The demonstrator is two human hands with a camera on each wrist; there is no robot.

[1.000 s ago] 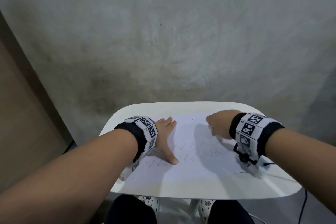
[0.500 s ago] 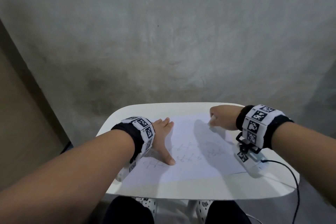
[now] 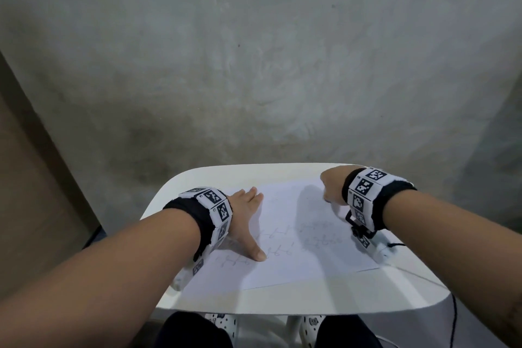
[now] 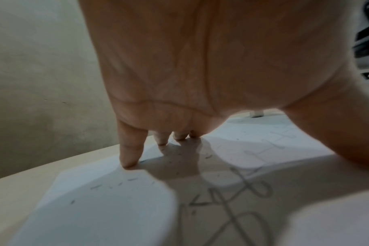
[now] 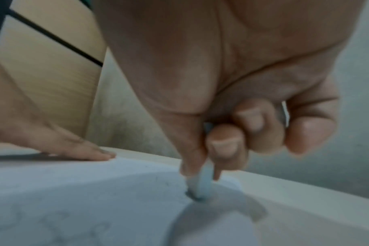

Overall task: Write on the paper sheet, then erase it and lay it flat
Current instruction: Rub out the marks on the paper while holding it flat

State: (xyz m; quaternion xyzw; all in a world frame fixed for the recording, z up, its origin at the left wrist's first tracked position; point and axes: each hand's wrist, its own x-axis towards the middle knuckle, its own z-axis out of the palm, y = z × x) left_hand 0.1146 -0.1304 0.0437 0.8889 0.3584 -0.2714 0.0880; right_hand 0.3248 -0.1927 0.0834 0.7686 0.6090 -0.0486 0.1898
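A white paper sheet [image 3: 285, 237] with faint pencil marks lies on a small white table [image 3: 282, 302]. My left hand [image 3: 245, 220] presses flat on the sheet's left part, fingers straight, thumb spread toward the writing; the sheet [image 4: 99, 199] shows eraser crumbs near the fingertips [image 4: 128, 159]. My right hand [image 3: 332, 185] is at the sheet's far right corner, thumb and forefinger pinching a small white eraser [image 5: 200, 184] whose tip touches the sheet [image 5: 84, 199]. The other right fingers are curled. In the head view the eraser is hidden under the fist.
A grey concrete wall [image 3: 254, 65] stands right behind the table. A brown wooden panel [image 3: 25, 178] runs along the left. A black cable [image 3: 452, 308] hangs off the table's right side. My knees [image 3: 192, 330] are under the front edge.
My right hand has moved away from the middle of the sheet toward its far right corner, carrying the eraser. The left hand has stayed pressed on the sheet.
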